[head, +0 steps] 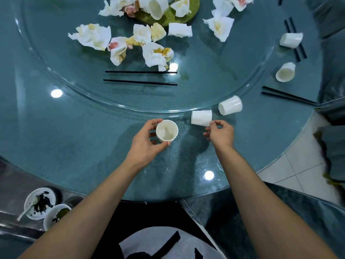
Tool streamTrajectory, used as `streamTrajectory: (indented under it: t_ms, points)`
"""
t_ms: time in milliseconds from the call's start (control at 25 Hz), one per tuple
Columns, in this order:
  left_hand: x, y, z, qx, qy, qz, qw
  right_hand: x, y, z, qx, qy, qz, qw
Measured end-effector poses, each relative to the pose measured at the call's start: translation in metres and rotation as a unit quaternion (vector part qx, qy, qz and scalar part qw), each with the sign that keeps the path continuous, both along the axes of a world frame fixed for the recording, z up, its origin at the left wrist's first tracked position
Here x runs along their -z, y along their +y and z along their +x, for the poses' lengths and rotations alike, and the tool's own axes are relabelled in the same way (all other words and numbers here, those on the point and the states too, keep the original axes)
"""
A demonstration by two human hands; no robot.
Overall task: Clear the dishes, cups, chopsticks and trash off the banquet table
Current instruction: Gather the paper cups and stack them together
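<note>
My left hand (pixel 147 142) grips an upright white cup (pixel 166 130) above the near part of the teal glass table (pixel 74 146). My right hand (pixel 220 132) pinches the end of a tipped white cup (pixel 201 117) lying at the turntable's rim. Another tipped cup (pixel 230 105) lies just right of it. Two more cups (pixel 290 40) (pixel 285 72) lie on their sides at the far right. A pair of black chopsticks (pixel 140 77) lies on the glass turntable (pixel 46 68), behind them several stained crumpled napkins (pixel 119 42).
More black chopsticks (pixel 287 96) (pixel 295 41) lie at the right edge. A green plate (pixel 168 17) at the far centre holds a cup and tissues. Two dirty white bowls (pixel 40 202) sit on a steel surface at lower left. Tiled floor and chairs are at the right.
</note>
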State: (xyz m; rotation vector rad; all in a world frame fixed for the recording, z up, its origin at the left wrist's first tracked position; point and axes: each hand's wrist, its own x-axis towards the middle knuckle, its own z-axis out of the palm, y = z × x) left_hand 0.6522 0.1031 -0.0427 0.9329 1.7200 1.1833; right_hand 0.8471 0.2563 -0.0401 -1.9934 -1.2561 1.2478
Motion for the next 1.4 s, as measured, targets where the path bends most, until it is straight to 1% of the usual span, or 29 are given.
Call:
streamTrajectory:
  t_ms: [320,520,640,800,880,1000,1240,1400]
  points:
    - [-0.002,0.005,0.007,0.011,0.009,0.003,1.0,-0.002,-0.005,0.009,-0.016,-0.018,0.051,0.998]
    - [-0.004,0.007,0.01,0.016,0.012,0.0,1.0,-0.007,-0.007,0.01,-0.027,-0.026,0.047,0.998]
    - [-0.005,0.007,0.012,0.018,0.009,-0.001,1.0,-0.017,-0.008,0.011,-0.009,0.008,0.064,0.998]
    - [-0.007,0.008,0.017,0.023,0.01,-0.003,1.0,-0.042,-0.007,0.004,-0.006,0.101,0.123,0.987]
    - [-0.007,0.01,0.019,0.027,0.01,-0.002,1.0,-0.054,-0.007,-0.002,-0.032,0.145,0.148,0.978]
    - [-0.009,0.012,0.021,0.03,0.006,0.002,1.0,-0.063,-0.012,-0.011,-0.102,0.165,0.153,0.969]
    - [-0.011,0.011,0.021,0.035,0.009,-0.002,0.999,-0.059,-0.022,-0.021,-0.193,0.155,0.136,0.959]
    - [-0.012,0.009,0.02,0.033,-0.004,0.006,0.999,-0.051,-0.026,-0.023,-0.231,0.102,0.12,0.96]
